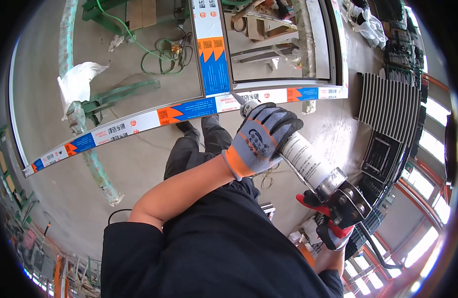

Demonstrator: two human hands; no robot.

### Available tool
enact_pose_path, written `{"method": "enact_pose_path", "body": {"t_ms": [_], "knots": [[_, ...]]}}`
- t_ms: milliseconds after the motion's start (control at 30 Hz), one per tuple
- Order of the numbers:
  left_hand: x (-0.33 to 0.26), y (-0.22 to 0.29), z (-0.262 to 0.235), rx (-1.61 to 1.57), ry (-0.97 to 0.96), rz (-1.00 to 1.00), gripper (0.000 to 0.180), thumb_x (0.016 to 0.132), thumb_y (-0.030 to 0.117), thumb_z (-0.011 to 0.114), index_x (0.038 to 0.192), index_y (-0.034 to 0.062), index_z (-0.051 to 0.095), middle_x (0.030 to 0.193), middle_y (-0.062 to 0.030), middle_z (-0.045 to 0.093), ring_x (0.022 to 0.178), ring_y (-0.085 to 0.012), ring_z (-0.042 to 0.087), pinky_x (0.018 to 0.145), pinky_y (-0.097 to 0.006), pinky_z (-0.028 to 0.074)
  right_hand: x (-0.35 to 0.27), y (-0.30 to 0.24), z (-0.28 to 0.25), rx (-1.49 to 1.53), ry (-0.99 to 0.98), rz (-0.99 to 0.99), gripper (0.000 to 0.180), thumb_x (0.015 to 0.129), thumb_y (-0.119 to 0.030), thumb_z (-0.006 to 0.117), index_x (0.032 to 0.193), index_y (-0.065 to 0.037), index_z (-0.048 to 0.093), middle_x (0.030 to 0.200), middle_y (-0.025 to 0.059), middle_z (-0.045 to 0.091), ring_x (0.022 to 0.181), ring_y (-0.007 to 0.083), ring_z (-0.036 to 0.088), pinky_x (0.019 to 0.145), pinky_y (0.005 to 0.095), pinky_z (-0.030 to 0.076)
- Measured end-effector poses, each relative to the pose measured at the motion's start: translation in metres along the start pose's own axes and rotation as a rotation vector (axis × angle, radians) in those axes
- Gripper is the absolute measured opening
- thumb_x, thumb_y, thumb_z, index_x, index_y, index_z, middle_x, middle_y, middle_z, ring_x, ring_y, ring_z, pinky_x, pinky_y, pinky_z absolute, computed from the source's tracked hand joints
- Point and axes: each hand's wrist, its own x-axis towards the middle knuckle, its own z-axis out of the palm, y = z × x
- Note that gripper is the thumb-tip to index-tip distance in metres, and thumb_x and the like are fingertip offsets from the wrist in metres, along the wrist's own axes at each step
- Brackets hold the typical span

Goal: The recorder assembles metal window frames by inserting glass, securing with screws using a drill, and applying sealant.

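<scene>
A caulking gun [340, 196] with a white sealant cartridge [308, 158] slants across the right of centre. My left hand [261, 136], in a grey and orange glove, is closed around the cartridge's front end. At the gun's rear, my right hand [333, 231], gloved in grey with red, grips the handle; the gun partly covers its fingers. The nozzle [243, 103] points at the joint of a large aluminium window frame [154, 117], where the upright bar [214, 64] meets the long near bar. Whether its tip touches the frame I cannot tell. Blue, white and orange protective film covers the bars.
Plastic-wrapped supports [101, 176] run beneath the frame, with a white cloth [80, 84] draped over the left one. A green hose [167, 57] lies coiled on the floor. Dark stacked profiles [390, 107] stand at the right, beside a white plastic bag [370, 30].
</scene>
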Motion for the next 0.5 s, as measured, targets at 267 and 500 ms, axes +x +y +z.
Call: {"method": "enact_pose_path", "body": {"t_ms": [267,500], "knots": [[0.001,-0.003,0.000,-0.084,0.066,-0.021,0.056,0.064,0.015,0.075,0.119,0.0140,0.060,0.117,-0.0077,0.060,0.110,-0.0306,0.057,0.100,-0.048,0.043,0.015,-0.004,-0.001,0.009,-0.072,-0.048,0.074,0.073,-0.005,0.080,0.138,-0.020,0.051,0.140,0.0167,0.048,0.133,0.0422,0.044,0.100,0.0623,0.045],[-0.001,-0.005,0.000,-0.058,0.093,-0.004,0.057,0.064,0.014,0.075,0.119,0.0134,0.059,0.117,-0.0080,0.060,0.110,-0.0311,0.057,0.100,-0.048,0.043,0.026,-0.005,-0.011,-0.036,-0.195,-0.168,0.071,0.070,-0.003,0.081,0.133,-0.028,0.057,0.136,0.0118,0.053,0.131,0.0408,0.045,0.099,0.0625,0.046]]}}
